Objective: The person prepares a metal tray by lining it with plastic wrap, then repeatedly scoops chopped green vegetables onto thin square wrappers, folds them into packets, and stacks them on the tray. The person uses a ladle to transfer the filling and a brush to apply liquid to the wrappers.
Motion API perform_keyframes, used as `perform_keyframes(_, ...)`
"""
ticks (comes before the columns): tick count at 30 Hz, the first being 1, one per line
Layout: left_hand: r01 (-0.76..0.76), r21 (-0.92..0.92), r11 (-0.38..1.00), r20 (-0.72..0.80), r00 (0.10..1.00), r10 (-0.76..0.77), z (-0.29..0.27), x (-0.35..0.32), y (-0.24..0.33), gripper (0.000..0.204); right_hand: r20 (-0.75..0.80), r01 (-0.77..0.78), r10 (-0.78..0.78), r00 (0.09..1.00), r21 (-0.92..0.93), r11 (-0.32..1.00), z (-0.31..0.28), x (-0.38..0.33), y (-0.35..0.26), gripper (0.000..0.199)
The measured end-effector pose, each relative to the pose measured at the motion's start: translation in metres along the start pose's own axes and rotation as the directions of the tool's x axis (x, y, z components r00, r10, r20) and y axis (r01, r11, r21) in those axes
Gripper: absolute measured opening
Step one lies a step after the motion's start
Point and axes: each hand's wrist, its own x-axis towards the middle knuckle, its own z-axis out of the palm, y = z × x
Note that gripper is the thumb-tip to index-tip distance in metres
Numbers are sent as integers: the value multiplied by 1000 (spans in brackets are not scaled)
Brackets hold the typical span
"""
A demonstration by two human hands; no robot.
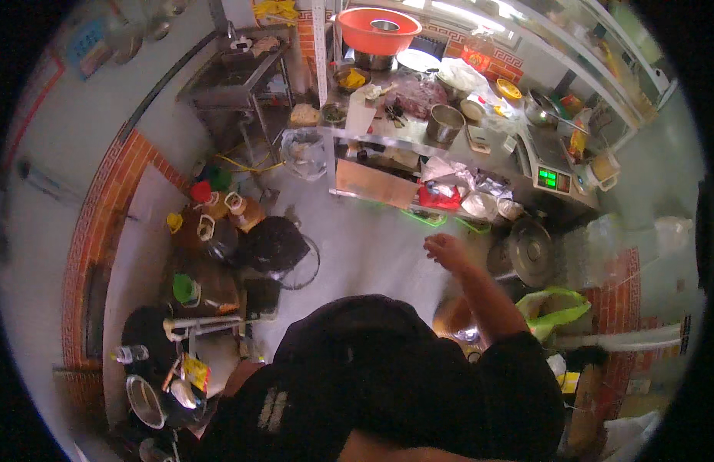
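My right hand (443,250) is held out over the grey floor in front of me, its fingers loosely curled in, and nothing shows in it. It touches nothing; the metal table (357,138) stands beyond it, with green-edged trays (424,219) by its foot. To the right of that hand is a big lidded metal pot (531,252). Of my left arm only a patch of skin (243,376) appears at the lower left, beside my dark shirt; the hand itself is hidden.
A scale (548,165) with green digits, a steel pot (445,123) and an orange basin (378,29) occupy the table. Plastic jugs (244,210) and a black bag (276,242) line the left side. At back left is a sink (232,73); a green bag (555,308) lies right.
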Motion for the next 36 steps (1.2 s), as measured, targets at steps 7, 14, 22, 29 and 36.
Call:
perform_keyframes(7, -130, -814, 565, -228, 968, -105, -91, 129, 59, 50, 115, 533, -633, 766, -665, 524, -85, 324, -104, 29)
perform_keyframes(14, 170, -772, 613, -168, 874, -455, -55, 61, 219, 30, 54, 225, -300, 952, -790, 570, -107, 652, -205, 40)
perform_keyframes(22, 110, -96, 989, -197, 972, -127, -90, -16, 326, 20, 428, 435, -102, 898, -899, 56, -77, 858, -135, 32)
perform_keyframes(29, -3, -88, 996, -504, 863, -42, -169, 37, 431, 24, 487, 471, -103, 867, -870, -142, -78, 882, -149, 42)
perform_keyframes(36, 77, -304, 949, -474, 852, -221, -196, 43, 475, 27, 200, 312, -383, 902, -914, 259, -124, 896, -175, 49)
